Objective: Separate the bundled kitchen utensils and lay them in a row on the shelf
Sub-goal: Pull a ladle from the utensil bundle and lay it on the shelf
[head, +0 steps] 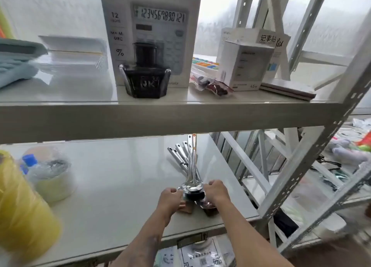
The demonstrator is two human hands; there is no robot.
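A bundle of shiny metal kitchen utensils [190, 166] lies on the lower white shelf [112, 182], handles fanned out away from me, spoon and ladle heads stacked near the front edge. My left hand [170, 196] grips the left side of the stacked heads with curled fingers. From the right, my right hand [215, 190] grips the same heads. Some darker utensil heads [208, 206] show beneath my hands, partly hidden.
A yellow spool [24, 206] and wrapped tape rolls [50, 176] stand at the shelf's left. The upper shelf [160, 118] carries an ink bottle [145, 79], a calculator box [152, 25] and small boxes [247, 61]. Metal rack posts [313, 166] rise at right.
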